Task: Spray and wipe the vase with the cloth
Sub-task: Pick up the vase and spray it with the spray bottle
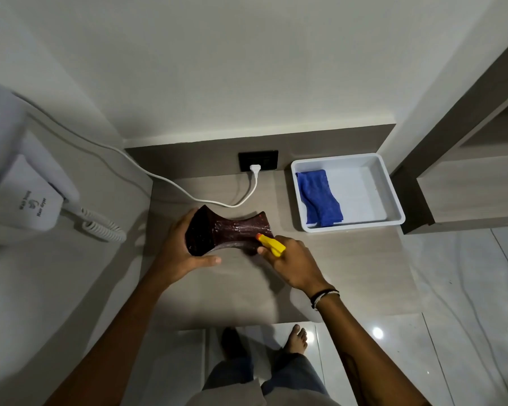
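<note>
**Vase held tilted over the counter, sprayer at its base end: slip and overspray risks**

The dark red vase (232, 230) lies on its side just above the wooden counter (349, 273). My left hand (176, 253) is clamped round its wide end, thumb underneath and fingers behind. Its waist already shines with what looks like wet droplets. My right hand (294, 265) is closed on the yellow spray bottle (272, 244), with the nozzle almost touching the vase's other flared end.

Risks, as I judge them:
- A wet glaze under a one-handed hold could let the vase rotate or drop onto the counter (I cannot tell whether it rests there at all).
- The nozzle is so close that a trigger pull could knock it against the rim.
- Mist could drift toward the wall socket (258, 161) and its white plug (255, 168), which sit just behind.
- The blue cloth (320, 197) lies in the white tray (393, 200), well apart to my right, so fetching it means freeing a hand.
</note>
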